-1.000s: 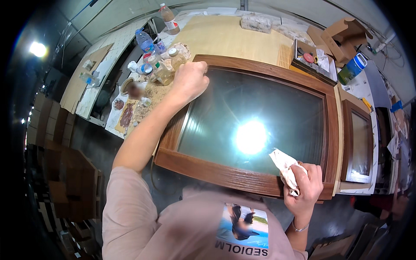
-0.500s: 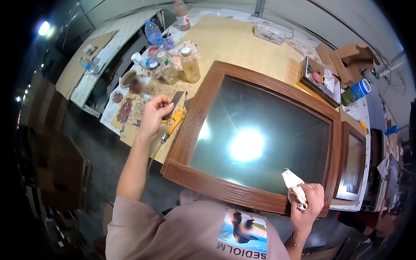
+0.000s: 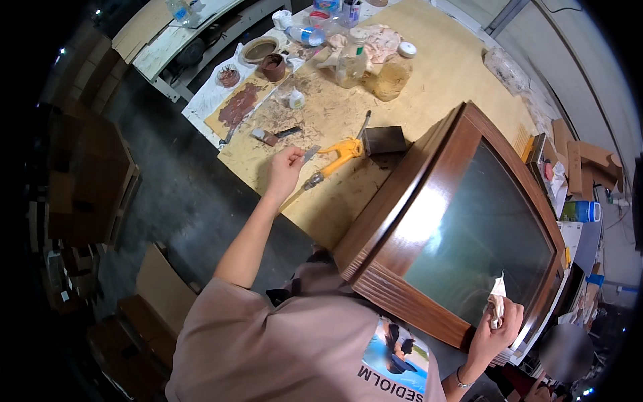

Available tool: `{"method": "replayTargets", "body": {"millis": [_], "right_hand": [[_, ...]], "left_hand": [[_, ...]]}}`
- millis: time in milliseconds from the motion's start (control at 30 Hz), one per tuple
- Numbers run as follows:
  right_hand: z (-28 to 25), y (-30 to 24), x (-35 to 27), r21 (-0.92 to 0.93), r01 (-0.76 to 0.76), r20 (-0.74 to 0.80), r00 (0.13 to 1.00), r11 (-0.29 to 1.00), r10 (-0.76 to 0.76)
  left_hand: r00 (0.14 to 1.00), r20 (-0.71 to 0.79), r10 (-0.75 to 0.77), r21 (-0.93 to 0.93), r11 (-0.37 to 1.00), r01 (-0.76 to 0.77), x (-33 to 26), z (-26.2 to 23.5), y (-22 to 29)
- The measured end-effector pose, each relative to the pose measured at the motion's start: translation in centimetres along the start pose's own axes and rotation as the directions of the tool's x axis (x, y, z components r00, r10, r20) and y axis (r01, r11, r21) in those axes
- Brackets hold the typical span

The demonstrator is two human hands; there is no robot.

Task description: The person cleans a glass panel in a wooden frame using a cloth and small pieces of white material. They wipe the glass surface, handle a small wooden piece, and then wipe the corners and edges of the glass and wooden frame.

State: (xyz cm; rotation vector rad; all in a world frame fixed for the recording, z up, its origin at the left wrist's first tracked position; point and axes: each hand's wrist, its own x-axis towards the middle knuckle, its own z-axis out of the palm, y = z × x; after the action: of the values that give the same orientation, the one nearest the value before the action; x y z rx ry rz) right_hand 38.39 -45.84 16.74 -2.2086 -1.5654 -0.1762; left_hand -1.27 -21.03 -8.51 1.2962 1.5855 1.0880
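Note:
My left hand [image 3: 284, 171] pinches a thin flat metal scraper blade [image 3: 310, 155] over the workbench. Just past it lies a yellow air blow gun [image 3: 343, 153] with a hose fitting, and behind that a dark rectangular block [image 3: 384, 140]. Crumpled white cloth [image 3: 496, 305] is gripped in my right hand [image 3: 504, 325], low over the near right part of the glass panel [image 3: 482, 228]. A brown wooden frame [image 3: 408, 248] surrounds the glass and lies on at least one similar frame. Whether the cloth touches the glass I cannot tell.
Beyond my left hand are a brush [image 3: 264, 137], a small white bottle [image 3: 297, 99], a brown cup [image 3: 273, 68] and a dish [image 3: 259, 49]. Farther back stand jars of liquid [image 3: 390, 79]. Cardboard [image 3: 593, 164] and a blue-capped container [image 3: 581, 211] sit at right.
My view has swung left, so the frame appears farther right and its stacked side shows. The blade in my left hand now looks more edge-on. My right hand still holds the cloth.

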Motion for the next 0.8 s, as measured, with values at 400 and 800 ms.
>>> {"method": "replayTargets", "body": {"millis": [400, 800], "right_hand": [[1.2, -0.4, -0.4, -0.060, -0.065, -0.062, 0.996, 0.996, 0.062], [1.0, -1.8, 0.4, -0.166, -0.063, -0.122, 0.992, 0.984, 0.043]], "left_hand": [[0.849, -0.039, 0.527, 0.714, 0.610, -0.345, 5.2, -10.8, 1.0], [0.936, 0.342, 0.087, -0.417, 0.906, 0.068, 7.8, -5.1, 9.2]]}}
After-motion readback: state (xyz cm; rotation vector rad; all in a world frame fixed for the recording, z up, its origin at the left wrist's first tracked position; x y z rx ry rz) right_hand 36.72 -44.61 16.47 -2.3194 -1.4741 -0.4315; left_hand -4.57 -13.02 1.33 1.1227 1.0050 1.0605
